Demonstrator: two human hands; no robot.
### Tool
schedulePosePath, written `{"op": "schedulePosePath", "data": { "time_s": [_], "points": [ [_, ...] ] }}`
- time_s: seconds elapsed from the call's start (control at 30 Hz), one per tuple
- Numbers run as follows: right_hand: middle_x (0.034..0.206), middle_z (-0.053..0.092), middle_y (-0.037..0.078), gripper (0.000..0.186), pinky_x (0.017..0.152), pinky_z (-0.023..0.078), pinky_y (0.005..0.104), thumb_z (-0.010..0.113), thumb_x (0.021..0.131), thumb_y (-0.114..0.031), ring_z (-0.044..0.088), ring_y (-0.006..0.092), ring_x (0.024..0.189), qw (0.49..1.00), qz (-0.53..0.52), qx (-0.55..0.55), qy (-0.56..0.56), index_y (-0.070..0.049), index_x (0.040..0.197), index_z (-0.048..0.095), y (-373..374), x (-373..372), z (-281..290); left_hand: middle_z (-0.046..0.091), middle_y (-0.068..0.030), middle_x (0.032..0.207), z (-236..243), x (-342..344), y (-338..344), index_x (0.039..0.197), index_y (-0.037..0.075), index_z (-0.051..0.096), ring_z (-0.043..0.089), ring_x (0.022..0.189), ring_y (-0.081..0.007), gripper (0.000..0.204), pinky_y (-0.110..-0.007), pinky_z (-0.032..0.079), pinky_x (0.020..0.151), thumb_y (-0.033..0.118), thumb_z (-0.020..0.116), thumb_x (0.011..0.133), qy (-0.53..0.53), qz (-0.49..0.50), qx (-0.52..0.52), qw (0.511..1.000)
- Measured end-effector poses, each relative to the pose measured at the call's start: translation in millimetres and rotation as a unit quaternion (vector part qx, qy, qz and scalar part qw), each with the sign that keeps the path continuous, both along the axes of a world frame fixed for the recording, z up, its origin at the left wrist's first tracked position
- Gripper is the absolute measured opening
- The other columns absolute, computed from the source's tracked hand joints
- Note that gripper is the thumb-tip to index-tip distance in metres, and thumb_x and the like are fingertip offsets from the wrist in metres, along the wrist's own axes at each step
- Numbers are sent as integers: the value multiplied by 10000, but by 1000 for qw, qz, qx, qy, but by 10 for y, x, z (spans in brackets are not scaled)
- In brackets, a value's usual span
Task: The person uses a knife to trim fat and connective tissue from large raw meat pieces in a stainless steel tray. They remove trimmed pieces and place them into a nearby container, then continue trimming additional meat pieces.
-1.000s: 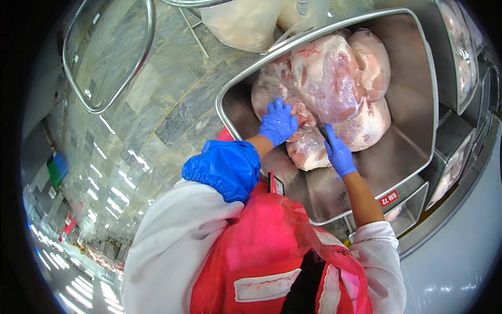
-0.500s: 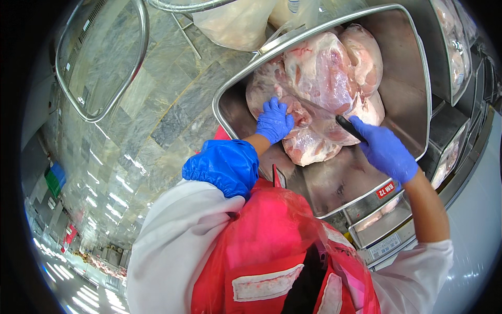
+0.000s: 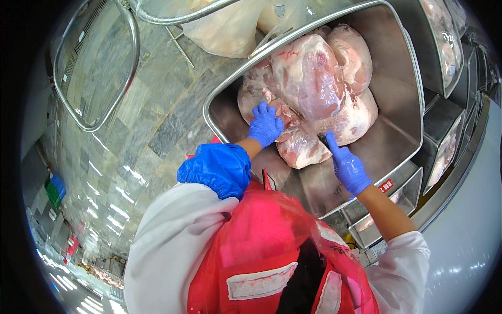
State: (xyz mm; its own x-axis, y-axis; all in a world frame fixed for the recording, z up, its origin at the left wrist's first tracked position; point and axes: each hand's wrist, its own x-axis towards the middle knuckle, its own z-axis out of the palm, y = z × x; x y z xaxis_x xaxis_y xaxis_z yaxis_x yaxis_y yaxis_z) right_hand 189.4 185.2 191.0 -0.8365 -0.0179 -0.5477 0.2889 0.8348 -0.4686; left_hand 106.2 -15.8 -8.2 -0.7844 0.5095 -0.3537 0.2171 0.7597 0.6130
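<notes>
1. Head view: a steel bin [image 3: 392,78] holds several large pieces of raw meat [image 3: 306,78], heaped against one another from its left side to past its middle.
2. Left hand [image 3: 265,125], in a blue glove, is inside the bin's left part, touching the meat with its fingers slightly apart – whether it grips a piece, I cannot tell.
3. Right hand [image 3: 349,166], also gloved, is at the bin's near side, closed around a black handle [image 3: 322,139] beside the nearest piece; any blade cannot be made out.
4. A blue sleeve cover [image 3: 214,170] wraps the left forearm, just outside the bin's left rim; a red apron [image 3: 266,225] is on the bin's near side.
5. Filled bags [image 3: 225,31] stand beyond the bin, a metal hoop [image 3: 138,49] is well to its left – over floor tiles [image 3: 172,120] – and more bins [image 3: 442,136] stand to its right.
</notes>
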Motion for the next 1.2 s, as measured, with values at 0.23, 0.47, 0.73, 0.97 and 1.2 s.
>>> {"op": "schedulePosePath", "data": {
  "time_s": [0.23, 0.47, 0.73, 0.97, 1.2],
  "points": [
    [952, 568, 228, 697, 663, 458, 452, 458, 781, 0, 585, 376, 788, 999, 10, 10, -45, -223, 1394, 212, 147, 134, -174, 366, -249, 1084, 26, -64, -15, 1106, 3, 396, 397, 950, -419, 464, -472, 441, 768, 284, 506, 754, -1, -35, -9, 999],
    [922, 584, 224, 693, 698, 451, 453, 472, 734, 42, 568, 400, 794, 970, 140, 66, -187, -215, 1356, 306, 133, -1153, 512, 374, -240, 1077, -240, 11, 10, 1057, -2, 433, 404, 940, -417, 431, -477, 439, 775, 290, 509, 749, 42, -78, -11, 996],
    [872, 595, 207, 596, 640, 472, 438, 416, 768, 27, 592, 367, 752, 962, 218, 85, -139, -201, 1317, 373, -21, -1504, 485, 375, -244, 1076, 2, -26, 12, 1056, -17, 434, 395, 956, -416, 430, -477, 427, 800, 275, 510, 750, 7, -24, -10, 1000],
    [828, 572, 214, 628, 603, 484, 426, 431, 801, -27, 598, 335, 703, 965, 226, 126, -52, -200, 1377, 254, 260, -675, 193, 375, -247, 1066, 85, -45, 41, 1050, -25, 430, 398, 928, -413, 427, -490, 407, 803, 271, 507, 752, 10, -17, 11, 1000],
    [771, 571, 225, 660, 595, 475, 442, 419, 779, -8, 597, 354, 698, 970, 177, 148, -81, -202, 1380, 229, 41, -560, 212, 381, -246, 1055, 28, -59, -34, 1035, -12, 434, 404, 934, -416, 415, -497, 404, 797, 297, 505, 768, 0, 2, 29, 1000]
  ]
}}
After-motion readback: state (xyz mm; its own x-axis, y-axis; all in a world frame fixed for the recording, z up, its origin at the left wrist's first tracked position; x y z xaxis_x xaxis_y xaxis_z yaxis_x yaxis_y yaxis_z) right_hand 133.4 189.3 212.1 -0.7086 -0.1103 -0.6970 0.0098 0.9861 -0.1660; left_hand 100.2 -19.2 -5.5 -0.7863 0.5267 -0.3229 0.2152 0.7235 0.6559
